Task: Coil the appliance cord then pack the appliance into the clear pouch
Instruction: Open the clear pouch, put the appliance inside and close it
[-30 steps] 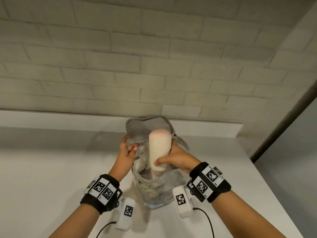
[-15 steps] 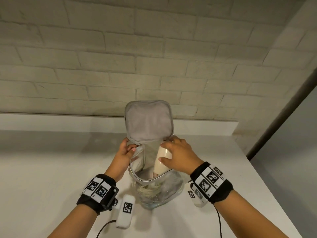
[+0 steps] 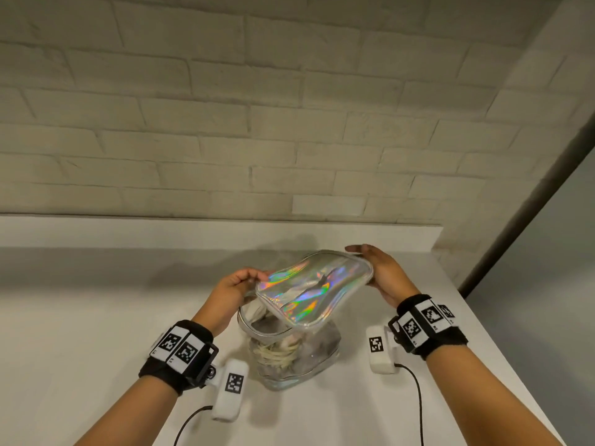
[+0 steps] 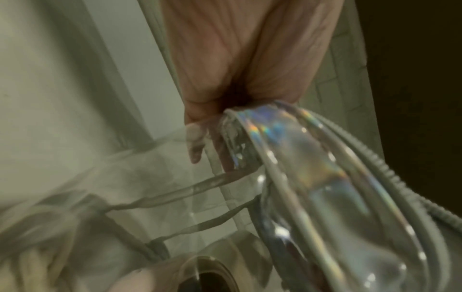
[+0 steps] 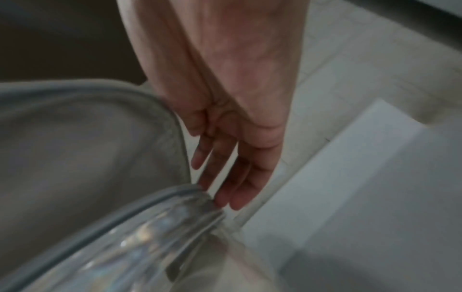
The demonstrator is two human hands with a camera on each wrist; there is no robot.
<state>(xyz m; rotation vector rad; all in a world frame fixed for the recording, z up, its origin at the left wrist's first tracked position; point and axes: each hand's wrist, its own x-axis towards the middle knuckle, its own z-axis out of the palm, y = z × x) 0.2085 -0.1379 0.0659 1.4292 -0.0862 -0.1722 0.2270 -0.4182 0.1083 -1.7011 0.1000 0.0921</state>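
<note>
The clear pouch [image 3: 296, 365] stands upright on the white table [image 3: 96, 333]. Its iridescent flap [image 3: 312, 284] is folded forward over the opening. A coiled pale cord [image 3: 277, 352] shows through the clear wall. The pale appliance [image 3: 291, 341] lies inside, mostly hidden under the flap. My left hand [image 3: 238, 281] pinches the flap's left corner and the rim; in the left wrist view its fingers [image 4: 197, 138] curl on the shiny edge [image 4: 312, 168]. My right hand [image 3: 380, 272] lies along the flap's right edge with straight fingers [image 5: 225, 168] touching the rim [image 5: 175, 193].
A low white ledge [image 3: 193, 233] and a brick wall [image 3: 289, 123] run behind the pouch. The table's right edge [image 3: 502, 349] slants close to my right arm, with a dark post [image 3: 531, 204] beyond it. Wrist camera cables [image 3: 415, 397] trail at the front.
The appliance went down into the pouch and my right hand let go of it. The flap, upright before, has swung forward over the opening, with my right hand on its edge.
</note>
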